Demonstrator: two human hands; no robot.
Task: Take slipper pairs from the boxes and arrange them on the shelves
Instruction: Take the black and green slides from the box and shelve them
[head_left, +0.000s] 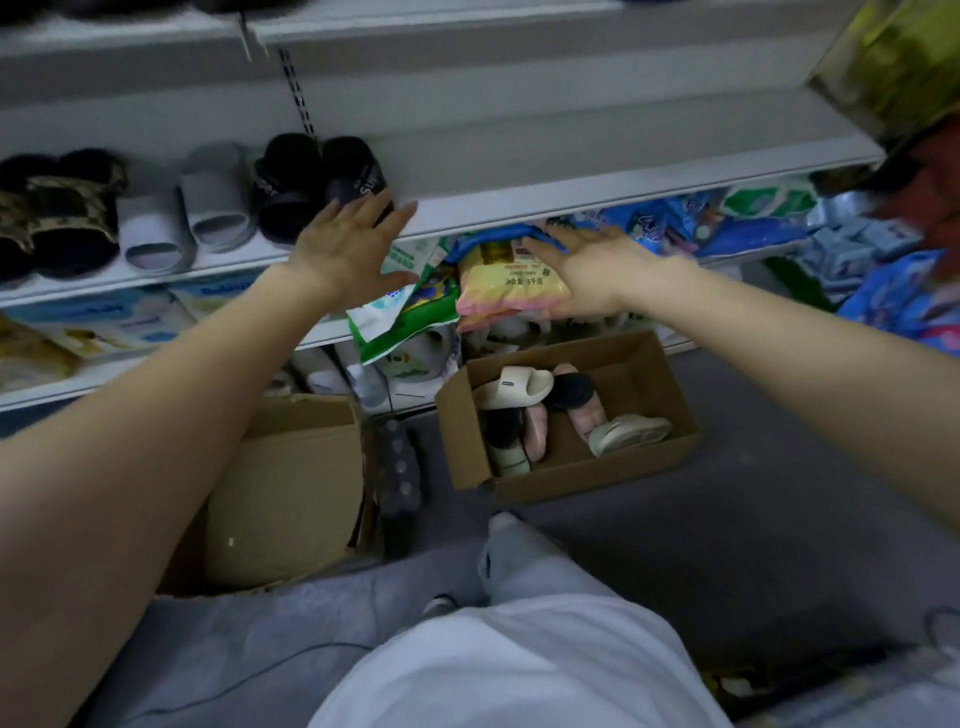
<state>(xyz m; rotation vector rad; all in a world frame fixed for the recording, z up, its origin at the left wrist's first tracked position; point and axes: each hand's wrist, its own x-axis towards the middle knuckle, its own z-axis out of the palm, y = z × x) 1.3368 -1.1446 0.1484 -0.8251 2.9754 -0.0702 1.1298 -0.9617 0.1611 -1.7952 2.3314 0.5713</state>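
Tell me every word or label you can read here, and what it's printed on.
"SU": white letters on the strap of the black rubber slipper; the rest of the word is cut off.
Yellow-and-pink plastic packet: dark Chinese characters, too blurred to read.
Blue-and-white cardboard boxes: blue lettering, too blurred to read.
Cream foam slipper: small dark tag, too small to read.

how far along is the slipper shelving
Done: a patterned pair, a grey pair and a black pair sit on the shelf. In hand: nothing; left hand and right hand are open. Left: several slippers lie in the box on the floor.
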